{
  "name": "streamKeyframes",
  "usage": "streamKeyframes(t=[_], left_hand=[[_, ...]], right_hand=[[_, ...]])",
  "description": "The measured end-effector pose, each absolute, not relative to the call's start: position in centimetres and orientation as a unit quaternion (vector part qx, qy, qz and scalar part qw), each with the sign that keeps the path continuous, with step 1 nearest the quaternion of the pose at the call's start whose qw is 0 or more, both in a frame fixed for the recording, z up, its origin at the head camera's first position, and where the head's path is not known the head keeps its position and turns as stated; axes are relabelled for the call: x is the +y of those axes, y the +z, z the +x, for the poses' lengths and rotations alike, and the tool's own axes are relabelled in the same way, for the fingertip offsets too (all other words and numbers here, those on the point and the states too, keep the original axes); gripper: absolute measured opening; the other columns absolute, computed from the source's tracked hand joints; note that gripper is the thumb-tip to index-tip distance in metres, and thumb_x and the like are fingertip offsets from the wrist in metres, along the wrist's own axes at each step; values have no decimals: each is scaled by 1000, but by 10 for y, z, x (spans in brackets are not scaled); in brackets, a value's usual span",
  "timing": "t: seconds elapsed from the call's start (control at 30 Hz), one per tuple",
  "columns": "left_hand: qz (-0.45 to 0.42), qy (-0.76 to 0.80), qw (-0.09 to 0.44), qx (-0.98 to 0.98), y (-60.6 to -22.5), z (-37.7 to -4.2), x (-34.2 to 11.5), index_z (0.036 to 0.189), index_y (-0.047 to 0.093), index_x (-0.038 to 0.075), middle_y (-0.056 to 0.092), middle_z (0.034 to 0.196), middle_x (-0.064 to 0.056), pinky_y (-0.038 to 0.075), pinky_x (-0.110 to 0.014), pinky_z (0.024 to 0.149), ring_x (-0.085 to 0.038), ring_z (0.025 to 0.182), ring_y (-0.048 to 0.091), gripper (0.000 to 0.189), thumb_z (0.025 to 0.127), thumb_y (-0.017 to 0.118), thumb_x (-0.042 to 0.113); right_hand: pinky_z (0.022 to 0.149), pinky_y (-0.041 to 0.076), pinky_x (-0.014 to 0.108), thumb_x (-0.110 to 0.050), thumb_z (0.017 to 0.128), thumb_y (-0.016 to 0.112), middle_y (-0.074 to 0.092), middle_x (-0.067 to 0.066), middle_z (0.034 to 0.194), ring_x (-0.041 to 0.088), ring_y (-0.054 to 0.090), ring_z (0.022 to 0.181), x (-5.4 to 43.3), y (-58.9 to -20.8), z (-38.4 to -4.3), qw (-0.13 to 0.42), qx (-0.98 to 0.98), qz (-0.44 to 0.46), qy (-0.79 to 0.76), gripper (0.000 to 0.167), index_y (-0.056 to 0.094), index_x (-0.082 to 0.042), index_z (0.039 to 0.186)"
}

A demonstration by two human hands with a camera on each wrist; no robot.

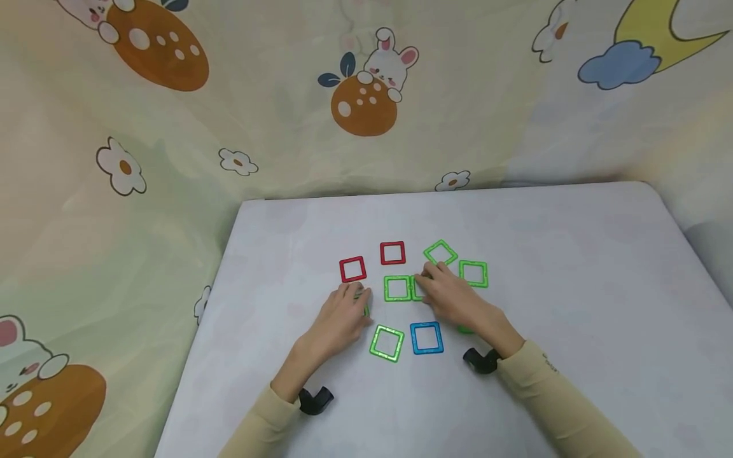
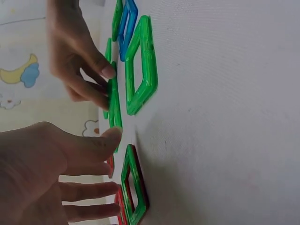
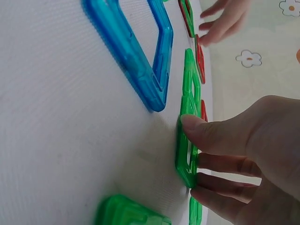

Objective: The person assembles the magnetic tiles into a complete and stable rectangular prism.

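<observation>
My right hand [image 1: 455,296] pinches a green square tile frame [image 3: 182,154] between thumb and fingers. That tile lies edge to edge with another green tile [image 1: 386,289] to its left. Over the left part of the group hovers my left hand [image 1: 342,318], its fingers spread and fairly straight. Just beneath it is a green tile [image 2: 139,213] lying on a red one, partly hidden in the head view. In the left wrist view the thumb and fingers stand apart, with no tile gripped. Whether a fingertip touches the stacked pair is unclear.
Two red tiles [image 1: 393,263] lie behind. Green tiles [image 1: 486,275] sit at the back right. Nearer are a green tile [image 1: 374,339] and a blue tile [image 1: 428,351]; another green tile [image 1: 465,329] shows partly under the right forearm. Patterned cloth [image 1: 286,127] hangs behind the table [image 1: 572,254].
</observation>
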State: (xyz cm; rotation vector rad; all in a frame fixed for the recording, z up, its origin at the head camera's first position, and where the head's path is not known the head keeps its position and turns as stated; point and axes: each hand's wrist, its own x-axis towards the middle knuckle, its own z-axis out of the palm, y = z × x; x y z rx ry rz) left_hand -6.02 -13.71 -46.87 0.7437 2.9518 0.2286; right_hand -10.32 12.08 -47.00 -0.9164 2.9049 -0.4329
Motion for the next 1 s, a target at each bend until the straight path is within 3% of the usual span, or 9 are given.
streamKeyframes(t=[0.33,0.57,0.77,1.0], left_hand=[[263,67,40,962,-466,-55,-141,133,64,1,58,128,-17,51,-44,96,-30,113,53,39,95,68,8],[259,89,43,961,-467,-59,-141,133,61,-1,59,124,-18,51,-44,92,-29,110,52,46,90,74,10],[246,118,46,961,-470,-65,-138,141,54,-5,55,131,-17,52,-40,89,-27,112,51,61,88,77,13],[254,155,42,954,-472,-72,-134,137,55,-3,52,132,-16,53,-33,83,-24,110,52,55,89,74,11]], right_hand=[[88,55,38,-13,90,80,61,14,120,28,53,106,122,-471,-102,17,942,-304,-138,46,67,2,131],[85,55,37,-14,90,80,60,14,120,27,52,104,121,-471,-101,16,942,-304,-141,46,67,1,131],[84,55,36,-13,90,80,60,13,118,26,52,103,122,-472,-101,12,942,-306,-138,46,67,1,131],[86,55,37,-13,89,81,61,13,120,26,53,104,121,-470,-100,13,943,-303,-138,46,67,1,131]])
